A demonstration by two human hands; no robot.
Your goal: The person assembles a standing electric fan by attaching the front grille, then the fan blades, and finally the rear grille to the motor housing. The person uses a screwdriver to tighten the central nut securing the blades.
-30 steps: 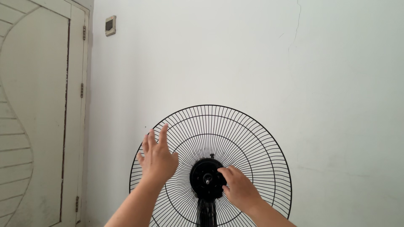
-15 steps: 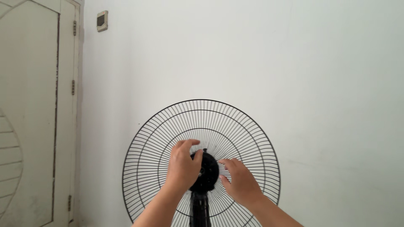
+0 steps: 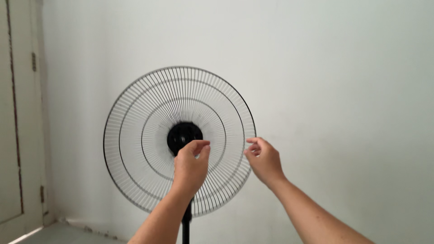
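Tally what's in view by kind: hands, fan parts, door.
Hands: 2, left hand and right hand
Wire fan guards: 1
Black hubs: 1
Fan poles: 1
Doors: 1
Total: 6

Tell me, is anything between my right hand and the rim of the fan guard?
Nothing visible. The right hand is at the right edge of the wire fan guard, fingertips by its rim. The left hand is apart, at the black hub.

Home room: plain white wall (image 3: 339, 68), panelled door (image 3: 18, 113), standing fan (image 3: 149, 131).
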